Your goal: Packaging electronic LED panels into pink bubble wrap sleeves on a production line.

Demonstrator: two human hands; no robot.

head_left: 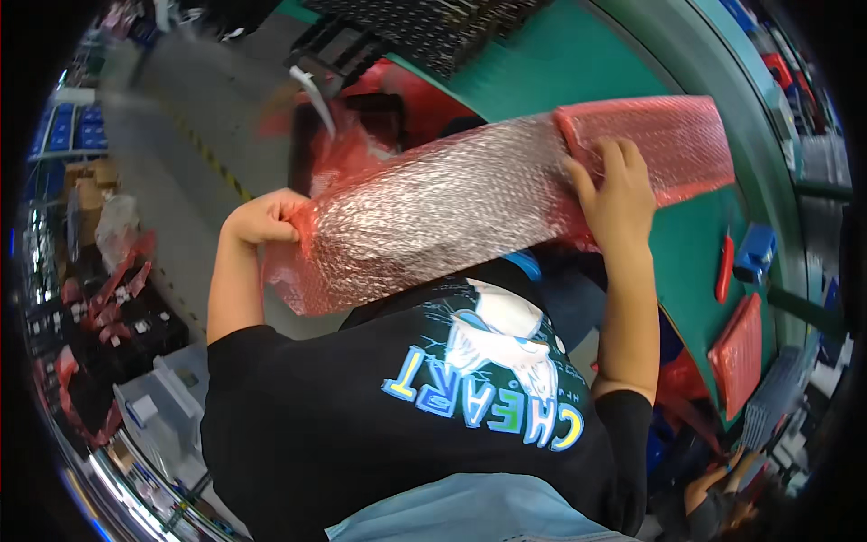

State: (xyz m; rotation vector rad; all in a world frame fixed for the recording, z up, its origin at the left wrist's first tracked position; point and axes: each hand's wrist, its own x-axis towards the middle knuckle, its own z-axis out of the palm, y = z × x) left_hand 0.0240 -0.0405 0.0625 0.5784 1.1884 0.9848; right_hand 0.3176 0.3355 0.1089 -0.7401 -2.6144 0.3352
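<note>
A long, flat package in bubble wrap [442, 203] lies across in front of my body, silvery in the middle with red, see-through wrap at both ends. My left hand [267, 219] is closed on the bunched red wrap at its left end, and a loose flap hangs below that hand. Toward the other end, my right hand [621, 194] rests on top with thumb and fingers bent over the edge of a red bubble-wrap section [677, 144]. That section overlaps the silvery part and lies over the green table [560, 54]. What the wrap holds cannot be made out.
Black ribbed trays [388, 32] stand at the far side. Right of me on the table are a red stick-shaped tool [725, 268], a blue block-like object [756, 253] and a red wrapped pack [737, 352]. A grey bin [163, 406] stands left; another person's arm [709, 488] shows lower right.
</note>
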